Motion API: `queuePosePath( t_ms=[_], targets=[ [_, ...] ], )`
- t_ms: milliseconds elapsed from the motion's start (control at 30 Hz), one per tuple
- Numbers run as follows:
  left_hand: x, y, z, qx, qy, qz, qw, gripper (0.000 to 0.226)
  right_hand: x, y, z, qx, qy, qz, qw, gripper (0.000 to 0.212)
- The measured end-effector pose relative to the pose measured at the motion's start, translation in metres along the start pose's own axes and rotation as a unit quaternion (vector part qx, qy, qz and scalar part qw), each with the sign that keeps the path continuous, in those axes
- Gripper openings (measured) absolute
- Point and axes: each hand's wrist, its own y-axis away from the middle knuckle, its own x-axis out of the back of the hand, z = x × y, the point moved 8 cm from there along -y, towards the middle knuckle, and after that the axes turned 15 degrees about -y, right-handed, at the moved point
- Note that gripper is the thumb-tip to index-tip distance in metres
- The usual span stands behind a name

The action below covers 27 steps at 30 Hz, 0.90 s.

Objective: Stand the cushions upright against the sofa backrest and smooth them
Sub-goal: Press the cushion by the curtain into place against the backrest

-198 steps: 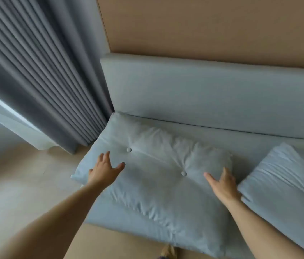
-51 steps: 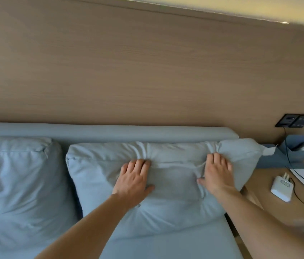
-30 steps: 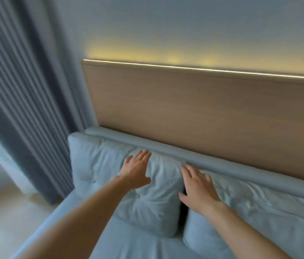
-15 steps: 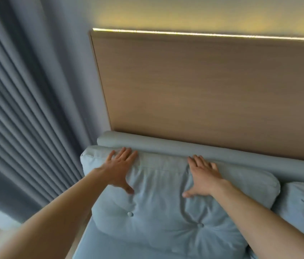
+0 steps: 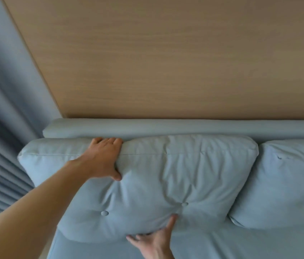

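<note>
Half a second back both palms lay near the top of the left cushion (image 5: 166, 184); now the right hand (image 5: 155, 242) has dropped to its bottom edge while the left hand (image 5: 102, 157) stays up high. Left fingers (image 5: 108, 141) are held together and hooked over the top seam, the thumb pressed into the front face — a loose hold on the upper edge. Right fingers are spread apart, tips tucked under the lower edge where it meets the sofa seat (image 5: 240, 243), thumb pointing up at the front. This cushion stands upright against the backrest (image 5: 184, 128), creased around its two buttons (image 5: 104, 213). Just beside it, touching its right side, a second cushion (image 5: 287, 184) also stands against the backrest. Behind is a wooden wall panel (image 5: 166, 62); a grey curtain (image 5: 0, 146) hangs at the left.
</note>
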Motion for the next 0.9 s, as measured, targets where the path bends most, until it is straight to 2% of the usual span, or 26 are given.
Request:
queuePosePath(
  t_ms=[167, 300, 400, 533, 667, 800, 900],
  targets=[
    [0.027, 0.01, 0.009, 0.008, 0.005, 0.069, 0.998, 0.081, -0.006, 0.005, -0.01, 0.056, 0.012, 0.029, 0.998, 0.122],
    [0.047, 0.013, 0.029, -0.022, 0.059, 0.156, 0.986, 0.079, -0.026, -0.001, -0.041, 0.061, -0.007, -0.011, 0.998, 0.122],
    [0.039, 0.003, 0.035, -0.015, 0.078, 0.111, 0.991, 0.09, -0.023, -0.004, -0.059, 0.052, 0.01, -0.019, 0.998, 0.124],
    [0.029, -0.003, 0.029, -0.008, 0.082, 0.078, 0.994, 0.1, -0.009, -0.006, -0.062, 0.092, 0.033, 0.008, 0.995, 0.129],
    [0.032, -0.005, 0.024, 0.0, 0.084, 0.064, 0.994, 0.099, -0.01, -0.009, -0.055, 0.107, 0.039, 0.006, 0.994, 0.128],
    [0.03, -0.005, 0.016, 0.012, 0.065, 0.06, 0.996, 0.095, -0.01, -0.019, -0.035, 0.082, 0.024, 0.003, 0.996, 0.127],
    [0.012, -0.005, 0.009, 0.029, 0.081, 0.036, 0.996, 0.104, -0.009, -0.028, -0.031, 0.072, 0.019, 0.0, 0.997, 0.126]
  ],
)
